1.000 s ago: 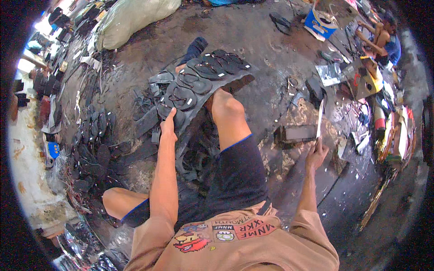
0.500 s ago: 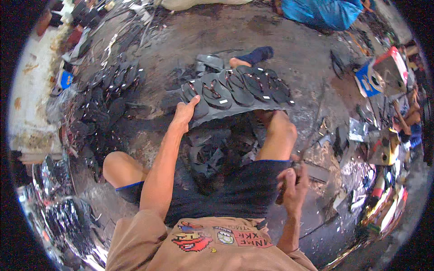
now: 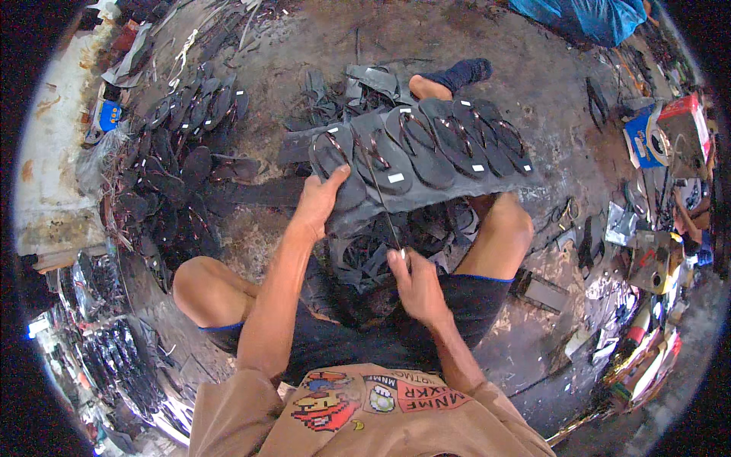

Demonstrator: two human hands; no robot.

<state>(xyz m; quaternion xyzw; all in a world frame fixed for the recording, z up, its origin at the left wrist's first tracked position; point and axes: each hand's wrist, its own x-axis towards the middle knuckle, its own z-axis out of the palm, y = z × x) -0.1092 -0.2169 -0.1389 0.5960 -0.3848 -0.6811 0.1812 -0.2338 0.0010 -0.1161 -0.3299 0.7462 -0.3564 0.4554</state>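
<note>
Several black flip-flops (image 3: 425,150) with dark reddish straps and small white labels lie in a row on a grey-black rubber sheet (image 3: 365,217) in front of me. My left hand (image 3: 318,199) grips the sheet's near left edge, thumb on top at the heel of the leftmost flip-flop (image 3: 333,156). My right hand (image 3: 416,286) is closed around the handle of a long, thin-bladed knife (image 3: 390,221), and its fingers hide most of that handle. The blade points away from me, reaching over the sheet by the second flip-flop from the left.
A pile of flip-flops (image 3: 179,164) lies at the left. Black scraps (image 3: 362,263) sit between my legs. A dark rectangular block (image 3: 542,293) rests beside my right knee. Cardboard boxes (image 3: 653,263) and clutter line the right; a blue bag (image 3: 590,19) is at the far right.
My right hand has moved left and forward from beside the dark block to the sheet's near edge, bringing the knife over the sheet. My left hand keeps its grip.
</note>
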